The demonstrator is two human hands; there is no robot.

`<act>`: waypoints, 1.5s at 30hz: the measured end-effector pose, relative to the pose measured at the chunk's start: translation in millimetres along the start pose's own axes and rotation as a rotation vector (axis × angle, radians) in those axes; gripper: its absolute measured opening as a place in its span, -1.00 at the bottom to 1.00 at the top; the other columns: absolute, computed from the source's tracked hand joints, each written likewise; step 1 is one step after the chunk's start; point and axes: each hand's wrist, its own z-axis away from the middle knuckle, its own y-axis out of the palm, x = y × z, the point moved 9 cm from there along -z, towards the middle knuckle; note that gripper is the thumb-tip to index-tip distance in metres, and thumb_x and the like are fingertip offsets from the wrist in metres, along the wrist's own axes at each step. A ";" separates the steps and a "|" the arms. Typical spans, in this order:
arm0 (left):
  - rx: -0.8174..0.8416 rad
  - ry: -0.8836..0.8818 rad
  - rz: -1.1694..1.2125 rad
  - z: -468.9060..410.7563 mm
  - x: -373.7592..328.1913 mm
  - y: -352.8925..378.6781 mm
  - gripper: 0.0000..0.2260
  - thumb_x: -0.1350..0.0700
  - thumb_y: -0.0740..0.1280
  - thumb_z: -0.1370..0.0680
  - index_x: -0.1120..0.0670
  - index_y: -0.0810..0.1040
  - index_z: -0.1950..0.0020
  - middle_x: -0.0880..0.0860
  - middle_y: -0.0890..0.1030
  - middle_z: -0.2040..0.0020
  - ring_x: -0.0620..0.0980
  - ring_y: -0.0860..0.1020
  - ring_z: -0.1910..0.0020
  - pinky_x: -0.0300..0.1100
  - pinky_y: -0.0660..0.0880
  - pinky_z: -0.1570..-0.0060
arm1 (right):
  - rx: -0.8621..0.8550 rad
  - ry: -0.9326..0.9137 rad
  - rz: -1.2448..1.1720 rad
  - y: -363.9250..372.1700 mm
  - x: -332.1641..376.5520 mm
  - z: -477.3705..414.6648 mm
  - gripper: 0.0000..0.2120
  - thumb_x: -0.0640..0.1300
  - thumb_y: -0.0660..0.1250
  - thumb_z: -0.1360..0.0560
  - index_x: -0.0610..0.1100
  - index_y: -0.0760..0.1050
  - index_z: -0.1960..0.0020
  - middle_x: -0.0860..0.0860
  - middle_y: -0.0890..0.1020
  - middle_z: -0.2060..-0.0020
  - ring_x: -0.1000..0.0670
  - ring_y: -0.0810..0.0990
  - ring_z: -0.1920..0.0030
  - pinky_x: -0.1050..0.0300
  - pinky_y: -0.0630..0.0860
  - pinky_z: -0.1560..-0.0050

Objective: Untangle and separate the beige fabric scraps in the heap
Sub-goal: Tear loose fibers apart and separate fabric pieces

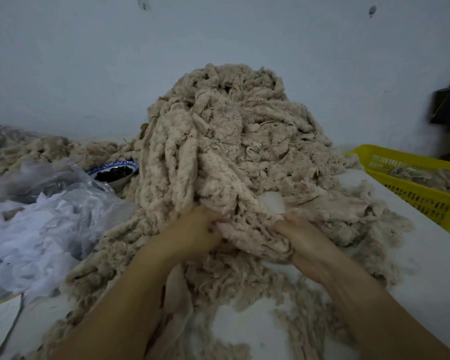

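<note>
A tall heap of beige fleecy fabric scraps point(226, 141) rises in the middle of the white table point(421, 261), with long strips trailing down toward me. My left hand point(192, 235) grips a bunch of the scraps at the heap's near foot, fingers curled into the fabric. My right hand point(302, 242) grips the same tangled scrap point(247, 229) a little to the right, its fingers buried in the cloth. Between both hands the scrap is stretched. Loose beige strips point(244, 287) lie on the table under my forearms.
A yellow plastic basket point(421, 201) holding some beige scraps stands at the right. At the left lie clear plastic bags and white fabric point(37, 229). A blue-and-white bowl point(115, 172) of dark pieces sits behind them. More beige scraps point(37, 149) lie far left. A dark bag point(447, 105) hangs on the wall.
</note>
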 end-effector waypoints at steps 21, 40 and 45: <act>-0.159 -0.447 1.998 -57.0 -38.3 34.0 -0.80 0.11 0.30 -0.65 0.13 0.52 0.15 0.05 0.52 0.45 -0.09 0.46 0.48 -0.26 0.40 0.47 | -0.216 -0.344 0.129 14.7 23.8 19.6 -0.61 0.25 0.17 -0.59 0.11 0.60 -0.24 0.21 0.70 0.00 0.17 0.63 -0.11 0.13 0.52 -0.19; -0.519 -0.569 1.416 -47.5 74.3 19.7 -0.50 -0.16 0.15 -0.67 0.04 0.31 -0.54 0.11 0.49 -0.39 0.14 0.50 -0.29 0.07 0.48 -0.28 | -0.447 -0.331 -0.652 -44.2 23.6 15.0 -0.74 0.06 0.22 -0.65 -0.02 0.55 0.13 0.12 0.65 0.34 0.12 0.63 0.37 0.24 0.53 0.38; -0.700 -0.073 0.562 -10.6 0.1 -8.7 -0.55 -0.13 0.11 -0.68 0.07 0.41 -0.48 0.04 0.34 -0.50 0.03 0.28 -0.50 -0.01 0.24 -0.47 | -0.347 -0.268 -0.660 -37.3 20.9 6.7 -0.75 0.04 0.20 -0.65 -0.06 0.60 -0.02 0.09 0.74 0.22 0.10 0.72 0.20 0.16 0.60 0.28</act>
